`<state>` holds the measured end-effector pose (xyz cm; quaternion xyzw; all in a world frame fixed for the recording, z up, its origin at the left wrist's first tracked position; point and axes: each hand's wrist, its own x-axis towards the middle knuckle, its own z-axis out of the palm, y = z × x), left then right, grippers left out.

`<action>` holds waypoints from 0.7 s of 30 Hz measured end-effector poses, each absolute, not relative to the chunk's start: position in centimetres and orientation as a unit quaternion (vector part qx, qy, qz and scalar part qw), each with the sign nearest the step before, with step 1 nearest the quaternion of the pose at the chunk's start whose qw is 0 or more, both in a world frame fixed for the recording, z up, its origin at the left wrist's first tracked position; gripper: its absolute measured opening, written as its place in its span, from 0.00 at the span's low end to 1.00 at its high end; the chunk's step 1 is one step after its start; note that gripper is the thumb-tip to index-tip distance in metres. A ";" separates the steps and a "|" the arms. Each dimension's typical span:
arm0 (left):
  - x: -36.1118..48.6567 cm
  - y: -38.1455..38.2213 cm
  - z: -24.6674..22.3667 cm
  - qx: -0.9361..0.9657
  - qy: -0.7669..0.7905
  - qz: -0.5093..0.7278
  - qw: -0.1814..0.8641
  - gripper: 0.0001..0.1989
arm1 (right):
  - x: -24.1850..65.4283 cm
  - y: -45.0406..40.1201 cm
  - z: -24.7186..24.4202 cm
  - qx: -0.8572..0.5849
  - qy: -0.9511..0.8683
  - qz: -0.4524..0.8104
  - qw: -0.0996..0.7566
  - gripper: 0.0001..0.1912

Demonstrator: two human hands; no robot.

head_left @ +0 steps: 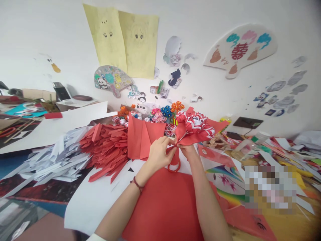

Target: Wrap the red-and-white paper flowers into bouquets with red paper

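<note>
A bouquet of red and white folded-paper flowers [194, 122], backed by red wrapping paper [217, 126], is held up at the centre, tilted to the right. My right hand [187, 150] is closed around its gathered neck from the right, its fingers partly hidden behind the paper. My left hand [162, 150] pinches at the same neck, fingertips on a thin red ribbon-like strip. A loop of that red strip [179, 166] hangs just below my fingers. Under my forearms lies a large red sheet [168, 204]. A creased red paper [140, 139] stands behind my left hand.
To the left lie piles of red paper strips [106, 147] and white paper strips [60, 157], with a white sheet [82, 201] nearer me. Colourful paper flowers [160, 115] stand at the back by the wall. Paper scraps and a clear bottle [259, 138] clutter the right side.
</note>
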<state>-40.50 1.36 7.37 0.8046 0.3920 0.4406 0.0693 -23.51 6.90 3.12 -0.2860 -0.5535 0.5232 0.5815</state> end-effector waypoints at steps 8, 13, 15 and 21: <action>-39.9 1.4 6.5 0.778 0.399 0.478 0.081 0.01 | -24.1 7.0 3.1 -0.250 -0.508 0.543 0.620 0.20; -39.6 1.6 6.0 0.762 0.407 0.496 0.087 0.01 | -24.2 7.3 2.7 -0.255 -0.467 0.539 0.652 0.23; -39.5 1.7 5.8 0.757 0.409 0.502 0.090 0.01 | -24.3 7.4 2.5 -0.256 -0.464 0.539 0.654 0.24; -39.4 2.0 5.4 0.749 0.405 0.516 0.099 0.02 | -24.3 7.6 2.5 -0.249 -0.487 0.539 0.641 0.25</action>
